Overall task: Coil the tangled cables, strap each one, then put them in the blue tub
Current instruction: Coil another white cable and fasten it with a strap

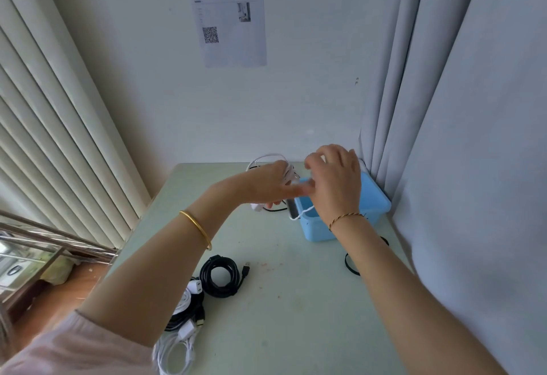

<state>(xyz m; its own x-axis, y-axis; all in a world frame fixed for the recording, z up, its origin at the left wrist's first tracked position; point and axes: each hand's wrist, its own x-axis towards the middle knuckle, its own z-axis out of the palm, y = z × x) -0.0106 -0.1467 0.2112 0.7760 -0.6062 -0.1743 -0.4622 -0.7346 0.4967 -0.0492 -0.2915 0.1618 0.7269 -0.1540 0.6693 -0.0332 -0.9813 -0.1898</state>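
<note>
My left hand [270, 183] holds a coiled white cable [268, 158] in the air over the far part of the table, its loops showing above my fingers. My right hand [336, 180] pinches a thin white strap or cable end [305, 213] that hangs down in front of the blue tub [374, 200]. The tub stands at the far right of the table, partly hidden by my right hand. A coiled black cable [220, 277] with a USB plug lies near the middle left.
A tangle of white and black cables with chargers [185, 318] lies at the table's near left edge. A black loop [350, 265] lies under my right forearm. Grey curtains hang at the right, blinds at the left, and a wall stands behind the pale green table [296, 300].
</note>
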